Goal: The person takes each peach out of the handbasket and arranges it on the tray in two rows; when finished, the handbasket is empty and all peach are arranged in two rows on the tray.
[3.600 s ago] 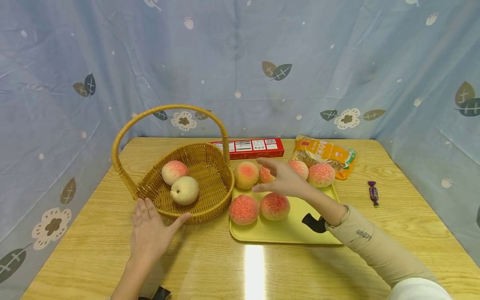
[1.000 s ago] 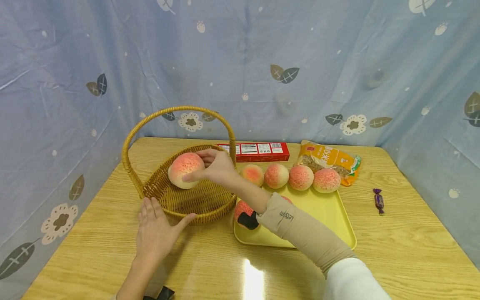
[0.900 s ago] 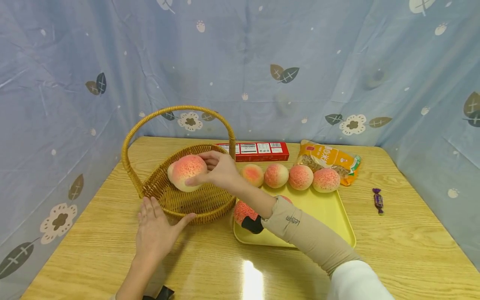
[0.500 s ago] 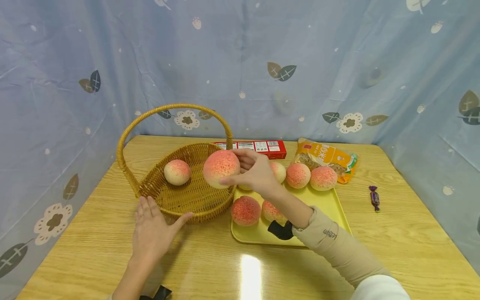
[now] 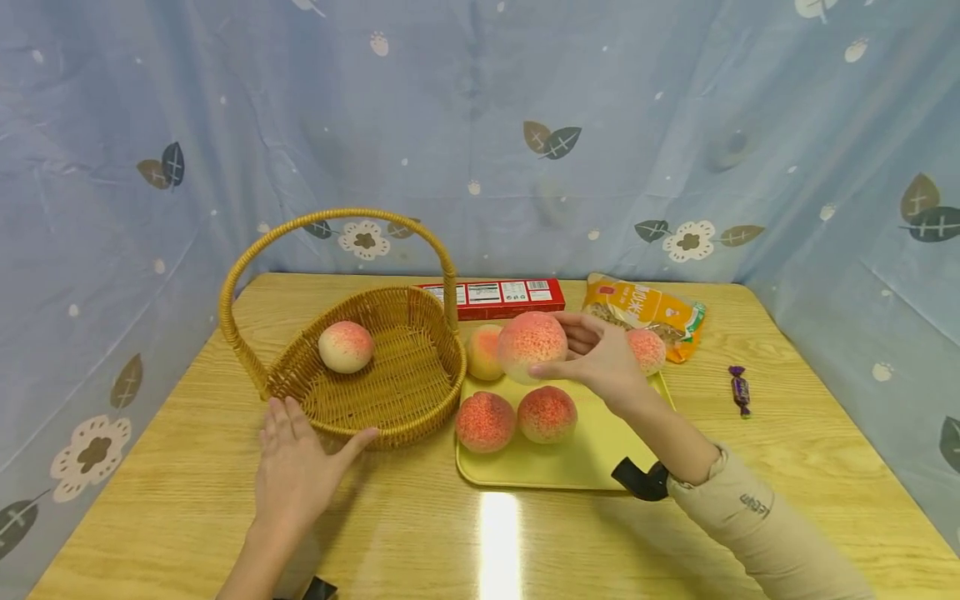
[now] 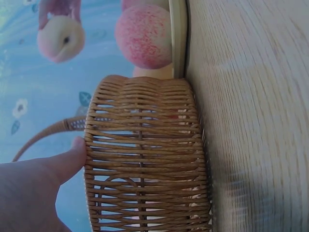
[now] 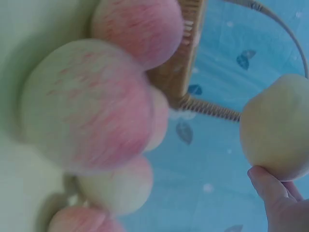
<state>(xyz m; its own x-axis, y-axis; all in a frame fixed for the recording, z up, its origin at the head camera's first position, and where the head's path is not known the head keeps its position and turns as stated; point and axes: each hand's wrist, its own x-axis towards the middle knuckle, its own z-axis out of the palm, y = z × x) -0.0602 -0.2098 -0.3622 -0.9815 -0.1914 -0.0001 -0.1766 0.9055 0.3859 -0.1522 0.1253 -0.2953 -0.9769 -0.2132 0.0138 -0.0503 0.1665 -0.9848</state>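
My right hand point(image 5: 611, 367) grips a pink-and-cream peach point(image 5: 531, 340) between thumb and fingers, raised above the yellow tray point(image 5: 592, 458). The right wrist view shows this peach's pale side point(image 7: 277, 128). Several peaches sit on the tray, among them a red one at the front left point(image 5: 485, 422); the right hand and its peach hide part of the back row. One peach point(image 5: 346, 347) lies in the left part of the wicker basket point(image 5: 405, 367). My left hand point(image 5: 296, 467) rests with straight fingers against the basket's near rim; its thumb point(image 6: 70, 162) touches the rim.
Behind the tray lie a red box point(image 5: 510, 298) and an orange food bag point(image 5: 645, 310). A purple-wrapped candy point(image 5: 740, 392) is on the table's right side. The basket's tall handle point(image 5: 337, 215) arches over it. A blue curtain point(image 5: 480, 125) stands behind and beside the table.
My right hand, empty over the tray at first, later held a peach in the basket and has carried it right, over the tray. The basket went from two peaches to one. My left hand stayed.
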